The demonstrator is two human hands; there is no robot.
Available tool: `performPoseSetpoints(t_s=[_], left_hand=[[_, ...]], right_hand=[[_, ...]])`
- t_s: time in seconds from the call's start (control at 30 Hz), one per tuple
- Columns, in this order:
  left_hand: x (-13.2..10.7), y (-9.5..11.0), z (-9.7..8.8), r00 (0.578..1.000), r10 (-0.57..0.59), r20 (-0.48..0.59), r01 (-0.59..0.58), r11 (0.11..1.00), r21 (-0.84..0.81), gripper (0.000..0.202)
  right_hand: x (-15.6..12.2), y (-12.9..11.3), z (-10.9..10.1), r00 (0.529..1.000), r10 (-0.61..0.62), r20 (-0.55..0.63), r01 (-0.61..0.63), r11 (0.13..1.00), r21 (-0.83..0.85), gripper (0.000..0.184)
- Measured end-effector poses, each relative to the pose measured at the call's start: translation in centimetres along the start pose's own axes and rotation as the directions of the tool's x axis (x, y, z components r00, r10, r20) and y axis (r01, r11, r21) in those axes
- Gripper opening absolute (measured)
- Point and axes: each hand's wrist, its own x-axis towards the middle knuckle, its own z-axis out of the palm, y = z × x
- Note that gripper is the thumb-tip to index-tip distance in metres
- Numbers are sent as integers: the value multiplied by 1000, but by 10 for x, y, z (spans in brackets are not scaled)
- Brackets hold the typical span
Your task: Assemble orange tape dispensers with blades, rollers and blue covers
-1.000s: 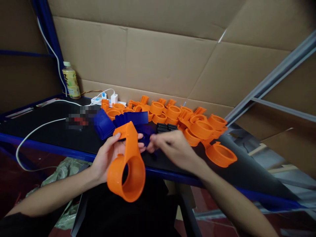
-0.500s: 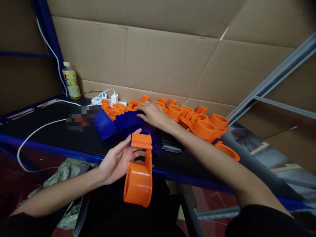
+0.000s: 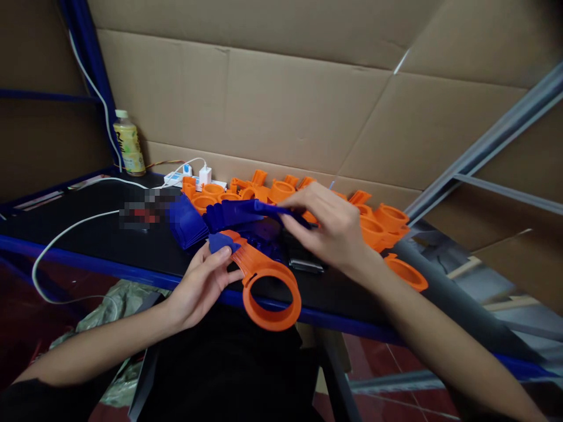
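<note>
**One orange holder in my left hand, one blue plate pinched in my right**

My left hand (image 3: 200, 287) grips an orange holder (image 3: 257, 264) by its narrow end, thumb on top, the other fingers mostly hidden beneath. A blue tab (image 3: 222, 241) sits at that end, right by my thumb; whether it is fixed on or just pressed there, I can't tell. The ring juts out to the right, in front of the table's near edge. I judge that gripping the far end leaves the bulky ring free of my palm.

My right hand (image 3: 332, 225) has its thumb and fingers drawn close on one edge of a blue plate (image 3: 272, 210). An edge pinch like this suits something so thin, I'd say, and leaves the rest of it uncovered. The plate is over the right end of a fanned row of blue plates (image 3: 231, 212); whether it touches them I can't make out. The overlap probably makes single ones easier to separate.

Black parts (image 3: 308, 265) lie just below my right hand, seemingly within short reach. More orange holders (image 3: 391, 217) crowd along the back and right of the black table (image 3: 123, 252), which leaves the blue plates nearer me. The bottle (image 3: 129, 146) and power strip (image 3: 173, 179) stand at the back left, well apart from my hands.
</note>
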Motion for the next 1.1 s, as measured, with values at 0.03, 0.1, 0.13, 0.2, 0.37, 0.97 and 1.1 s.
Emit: performPoseSetpoints(t_s=[0.03,0.1,0.13,0.2,0.37,0.97,1.1], left_hand=[[-1,0,0,999,25,-25,-25,1000,19,17],[-5,-2,1,998,43,-55,-41,998,46,17],[-6,-3,2,997,43,-60,-40,998,57,19],[-9,-6,2,998,33,-54,-29,996,82,24],[-14,-8,6,999,19,-28,-15,986,166,36],[-26,-1,4,993,99,69,-116,932,344,53],[-29,1,5,987,138,81,-159,895,417,56]], right_hand=[[-7,-12,-9,999,-26,31,27,999,-35,11],[-21,-34,-21,993,-58,99,67,994,-88,11],[-27,-43,-24,990,-69,121,82,990,-110,10],[-35,-55,-27,984,-90,156,115,981,-159,7],[-38,-62,-24,961,-146,234,202,950,-240,9],[-31,-82,-29,899,230,374,-321,925,203,40],[-37,-80,-19,897,275,346,-388,865,318,38]])
